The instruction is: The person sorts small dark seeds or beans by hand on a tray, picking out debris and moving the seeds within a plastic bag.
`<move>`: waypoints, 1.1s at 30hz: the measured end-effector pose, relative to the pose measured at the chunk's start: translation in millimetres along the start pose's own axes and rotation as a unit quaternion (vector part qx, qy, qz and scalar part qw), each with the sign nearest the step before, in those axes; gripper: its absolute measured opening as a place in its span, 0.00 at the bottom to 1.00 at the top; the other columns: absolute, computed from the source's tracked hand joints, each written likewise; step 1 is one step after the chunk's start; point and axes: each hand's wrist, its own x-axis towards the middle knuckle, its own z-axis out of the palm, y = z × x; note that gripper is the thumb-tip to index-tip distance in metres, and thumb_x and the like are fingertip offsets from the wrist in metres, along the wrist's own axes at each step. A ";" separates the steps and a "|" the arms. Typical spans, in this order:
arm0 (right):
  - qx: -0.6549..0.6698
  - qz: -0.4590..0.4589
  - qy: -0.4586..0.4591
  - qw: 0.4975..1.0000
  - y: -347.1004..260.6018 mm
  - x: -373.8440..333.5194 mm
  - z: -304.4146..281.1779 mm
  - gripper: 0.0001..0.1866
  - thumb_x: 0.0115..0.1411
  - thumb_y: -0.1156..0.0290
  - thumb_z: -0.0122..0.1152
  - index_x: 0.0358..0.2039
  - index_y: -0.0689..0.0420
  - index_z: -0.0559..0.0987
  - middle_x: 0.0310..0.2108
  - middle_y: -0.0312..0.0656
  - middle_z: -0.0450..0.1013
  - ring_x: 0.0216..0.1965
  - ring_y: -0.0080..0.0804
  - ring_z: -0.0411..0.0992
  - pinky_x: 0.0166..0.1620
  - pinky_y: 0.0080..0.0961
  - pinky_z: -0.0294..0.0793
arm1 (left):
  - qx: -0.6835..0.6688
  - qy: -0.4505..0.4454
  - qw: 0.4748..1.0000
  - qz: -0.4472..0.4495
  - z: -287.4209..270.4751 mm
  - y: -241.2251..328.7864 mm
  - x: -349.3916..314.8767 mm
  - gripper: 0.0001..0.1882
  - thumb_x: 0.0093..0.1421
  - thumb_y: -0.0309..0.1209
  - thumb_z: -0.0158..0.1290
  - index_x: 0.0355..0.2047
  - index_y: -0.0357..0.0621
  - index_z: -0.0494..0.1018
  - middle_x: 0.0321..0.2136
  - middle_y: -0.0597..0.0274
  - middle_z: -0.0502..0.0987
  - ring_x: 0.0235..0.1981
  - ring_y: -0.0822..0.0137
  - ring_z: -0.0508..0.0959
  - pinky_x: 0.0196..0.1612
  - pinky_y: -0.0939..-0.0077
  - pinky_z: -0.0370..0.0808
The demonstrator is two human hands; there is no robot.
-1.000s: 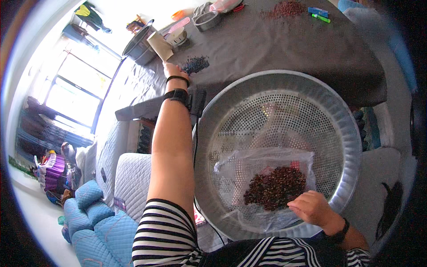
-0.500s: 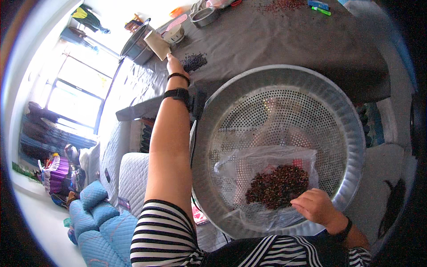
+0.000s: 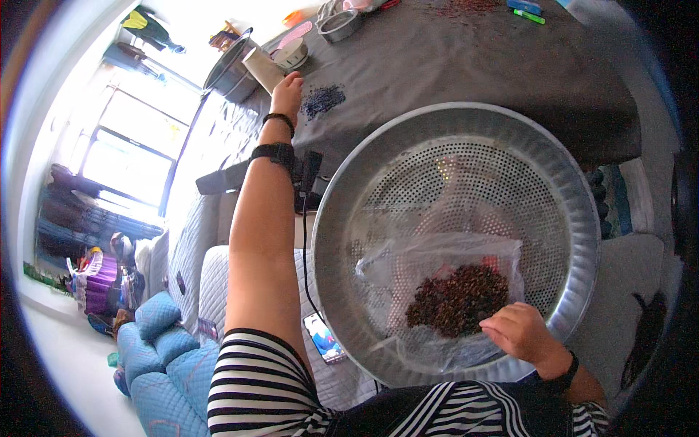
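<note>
My left arm stretches far across the table, and my left hand (image 3: pixel 288 95) is by a tan cylinder (image 3: pixel 263 71) and a small dark pile of grains (image 3: pixel 322 101). Its fingers are curled in; what they hold, if anything, is hidden. At lower right my right hand (image 3: pixel 518 332), fingers pressed together, touches the edge of a heap of dark red-brown dried pieces like peppercorns (image 3: pixel 457 298). The heap lies in or on a clear plastic bag (image 3: pixel 386 262); which, I cannot tell. Under it is a large round metal tray with a perforated base (image 3: pixel 335 218).
Beyond the tray spreads a grey tablecloth (image 3: pixel 422 65). A dark bucket (image 3: pixel 231 73), a white bowl (image 3: pixel 291 54) and a metal bowl (image 3: pixel 339 26) stand at far left. Reddish bits (image 3: pixel 466 7) and a green marker (image 3: pixel 529 16) lie at the far edge. A phone (image 3: pixel 323 337) lies by the tray.
My left hand has shifted slightly right and its fingers have curled more. My left forearm has swung a little left, uncovering the phone. My right hand has barely moved.
</note>
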 end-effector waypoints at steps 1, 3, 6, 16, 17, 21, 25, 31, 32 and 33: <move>0.005 -0.020 0.001 1.000 -1.3 4.1 4.5 0.08 0.45 0.70 0.60 0.29 0.54 0.74 0.23 0.36 0.71 0.26 0.34 0.70 0.29 0.30 0.68 | 0.110 0.094 0.989 0.025 22.5 -19.3 -13.4 0.17 0.54 0.32 0.46 0.44 0.42 0.67 0.40 0.59 0.71 0.40 0.68 0.70 0.42 0.77 0.66; -0.012 0.006 0.019 1.000 3.1 4.1 2.1 0.07 0.44 0.72 0.60 0.26 0.56 0.75 0.21 0.37 0.70 0.24 0.34 0.70 0.27 0.29 0.68 | -0.583 -0.166 0.762 -0.230 -23.2 21.3 15.0 0.13 0.50 0.25 0.48 0.37 0.44 0.75 0.30 0.62 0.77 0.31 0.74 0.75 0.34 0.83 0.71; -0.010 -0.011 0.035 0.999 -1.6 5.9 -1.1 0.06 0.44 0.73 0.61 0.24 0.57 0.75 0.20 0.38 0.70 0.22 0.33 0.70 0.25 0.28 0.67 | -0.559 -0.138 0.788 -0.217 -24.3 7.5 12.8 0.10 0.47 0.21 0.49 0.30 0.44 0.76 0.27 0.64 0.77 0.25 0.75 0.76 0.28 0.83 0.72; -0.020 -0.012 0.035 0.999 -3.3 6.5 -2.4 0.06 0.43 0.73 0.61 0.24 0.57 0.75 0.20 0.38 0.71 0.22 0.33 0.70 0.26 0.27 0.67 | -0.474 -0.208 0.838 -0.174 -57.6 2.5 10.4 0.10 0.47 0.32 0.45 0.26 0.45 0.76 0.28 0.48 0.75 0.32 0.51 0.75 0.38 0.64 0.71; -0.021 -0.012 0.035 0.999 -2.6 6.5 -2.2 0.06 0.43 0.73 0.61 0.24 0.57 0.75 0.20 0.38 0.71 0.22 0.33 0.70 0.26 0.27 0.67 | -0.479 -0.223 0.820 -0.221 -55.7 4.7 11.2 0.12 0.48 0.35 0.45 0.25 0.44 0.75 0.28 0.47 0.75 0.33 0.50 0.74 0.38 0.63 0.70; -0.016 -0.005 0.023 1.000 -1.3 6.7 -2.1 0.06 0.44 0.73 0.61 0.24 0.57 0.75 0.20 0.38 0.71 0.22 0.32 0.70 0.26 0.27 0.68 | -0.452 -0.297 0.836 -0.093 -41.9 -4.0 -1.1 0.16 0.50 0.41 0.45 0.27 0.41 0.75 0.26 0.45 0.74 0.31 0.48 0.74 0.38 0.63 0.71; -0.014 -0.005 0.028 0.999 0.3 6.8 -1.6 0.06 0.44 0.73 0.61 0.25 0.57 0.76 0.20 0.38 0.71 0.22 0.33 0.70 0.26 0.27 0.68 | -0.556 -0.554 0.619 -0.034 -33.2 -0.2 -3.9 0.09 0.48 0.29 0.48 0.27 0.46 0.77 0.23 0.53 0.77 0.29 0.58 0.77 0.35 0.69 0.72; 0.001 -0.011 0.027 1.000 -2.4 8.2 -1.0 0.06 0.44 0.73 0.61 0.25 0.58 0.75 0.20 0.39 0.71 0.22 0.34 0.70 0.26 0.28 0.68 | -0.557 -0.215 0.802 -0.004 -17.0 2.3 -18.2 0.10 0.44 0.19 0.45 0.25 0.41 0.76 0.20 0.58 0.76 0.20 0.70 0.76 0.24 0.77 0.72; -0.001 0.000 0.028 1.000 -1.4 7.1 -2.1 0.06 0.44 0.73 0.61 0.25 0.58 0.75 0.20 0.39 0.71 0.22 0.34 0.70 0.26 0.28 0.68 | -0.584 -0.291 0.758 -0.016 -33.8 4.4 -1.8 0.11 0.44 0.19 0.44 0.25 0.40 0.76 0.19 0.59 0.76 0.21 0.70 0.76 0.24 0.77 0.72; -0.003 -0.003 0.030 1.000 -2.1 8.1 -2.8 0.06 0.44 0.73 0.61 0.24 0.58 0.75 0.20 0.39 0.71 0.22 0.34 0.70 0.26 0.28 0.68 | -0.599 -0.365 0.712 -0.034 -41.5 -1.6 2.1 0.11 0.44 0.18 0.43 0.25 0.39 0.76 0.19 0.60 0.75 0.22 0.70 0.75 0.24 0.77 0.71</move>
